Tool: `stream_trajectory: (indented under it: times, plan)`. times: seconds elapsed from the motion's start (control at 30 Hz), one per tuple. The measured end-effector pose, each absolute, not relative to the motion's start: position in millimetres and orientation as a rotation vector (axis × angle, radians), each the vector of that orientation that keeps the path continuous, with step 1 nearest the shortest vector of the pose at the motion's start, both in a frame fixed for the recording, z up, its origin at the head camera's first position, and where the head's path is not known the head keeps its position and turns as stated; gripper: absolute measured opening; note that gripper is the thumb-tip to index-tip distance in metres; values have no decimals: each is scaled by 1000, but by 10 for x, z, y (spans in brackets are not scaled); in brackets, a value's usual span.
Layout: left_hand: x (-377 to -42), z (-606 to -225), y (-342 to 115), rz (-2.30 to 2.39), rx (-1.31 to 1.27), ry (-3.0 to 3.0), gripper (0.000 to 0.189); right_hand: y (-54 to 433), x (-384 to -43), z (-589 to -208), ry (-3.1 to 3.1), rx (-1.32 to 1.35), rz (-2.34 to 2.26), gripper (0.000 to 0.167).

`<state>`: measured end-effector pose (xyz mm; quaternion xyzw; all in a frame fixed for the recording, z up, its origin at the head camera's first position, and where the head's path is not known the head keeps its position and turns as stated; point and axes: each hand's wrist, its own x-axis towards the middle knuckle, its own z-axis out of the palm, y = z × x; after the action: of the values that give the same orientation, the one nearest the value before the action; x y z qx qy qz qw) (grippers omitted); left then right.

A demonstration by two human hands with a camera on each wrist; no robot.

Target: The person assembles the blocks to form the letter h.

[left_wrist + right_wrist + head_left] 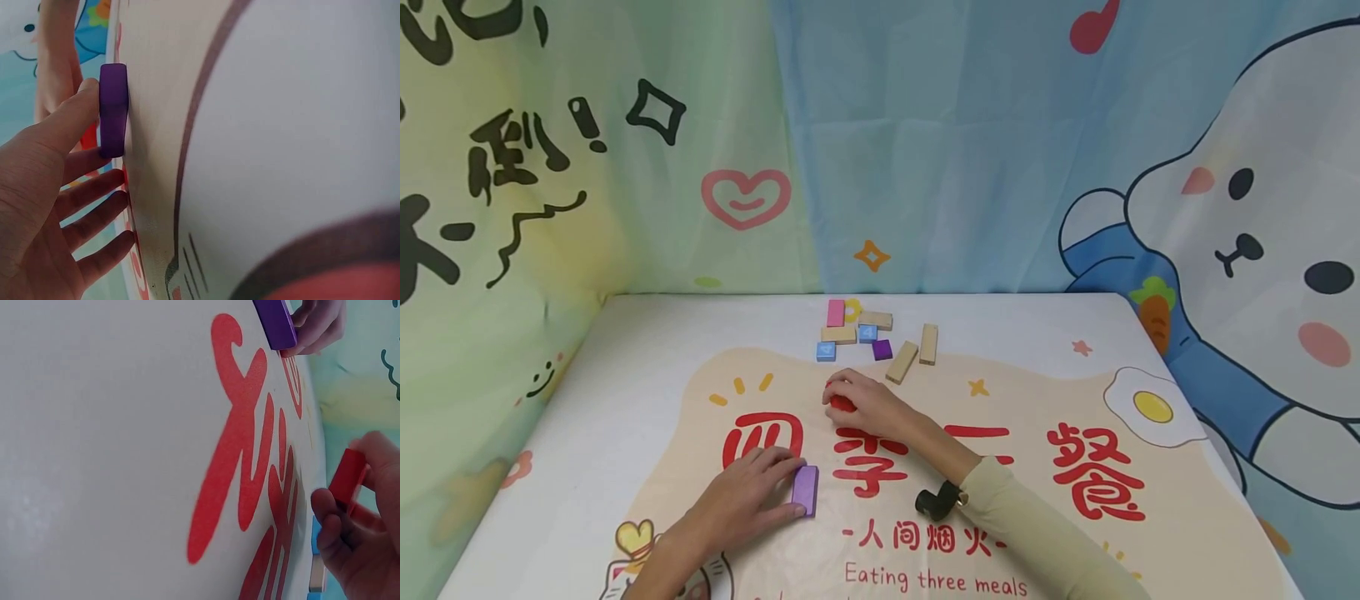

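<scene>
Between its thumb and index finger, my left hand (752, 487) pinches a purple block (805, 490) on the tablecloth. In the left wrist view the same purple block (114, 111) stands against the cloth, the other fingers spread below it. My right hand (868, 404) holds a red block (842, 403), farther back on the table and right of the left hand. The right wrist view shows the red block (347, 478) gripped by thumb and fingers, clear of the cloth. Part of the red block is hidden by fingers in the head view.
Behind the right hand lie several blocks: plain wooden ones (902, 362), blue cubes (826, 352), a dark purple cube (882, 350), a pink block (836, 312) and a yellow ring-shaped piece (853, 311). A printed curtain (925, 167) hangs at the table's back edge.
</scene>
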<state>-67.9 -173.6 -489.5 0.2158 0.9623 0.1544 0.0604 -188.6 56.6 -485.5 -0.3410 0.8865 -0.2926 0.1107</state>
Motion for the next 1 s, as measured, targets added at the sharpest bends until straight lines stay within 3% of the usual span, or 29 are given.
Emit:
stream_trajectory:
  times: [0.37,1.0]
  plan:
    - [-663,-4903,-1745,472,670,2923,67,617,-1849,-4863,2436,-1035,-760,44]
    - [-683,-4860,-1738,464,645,2907,69,494,-1727,-4900,2364,-1017,-766,63]
